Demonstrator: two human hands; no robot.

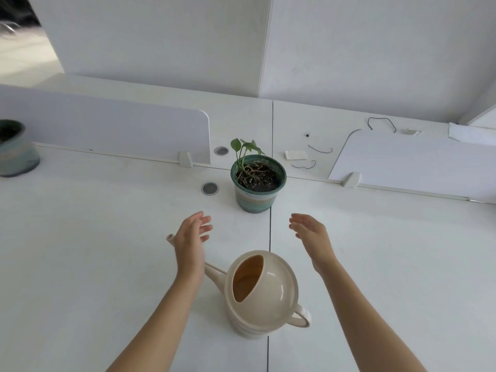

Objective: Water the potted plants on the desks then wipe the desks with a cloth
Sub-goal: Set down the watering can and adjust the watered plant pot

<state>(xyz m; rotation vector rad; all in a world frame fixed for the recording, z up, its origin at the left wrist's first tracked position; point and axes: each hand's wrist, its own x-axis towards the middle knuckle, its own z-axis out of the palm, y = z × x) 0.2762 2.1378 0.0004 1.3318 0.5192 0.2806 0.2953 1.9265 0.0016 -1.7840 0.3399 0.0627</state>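
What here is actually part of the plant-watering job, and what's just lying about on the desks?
Part of the job:
- watering can, standing between the hands
- potted plant straight ahead
- second pot at the far left edge
- left hand and right hand, both open, holding nothing

Just lying about:
- bits of black cord
- small white pad
- cable grommet

White divider panels (107,124) stand up at the back, w/ another (418,162) on the right side. Two round grey hole caps (210,188) sit close together. Thin black wire bits (320,150) & a small white pad (295,155) lie near the right panel.
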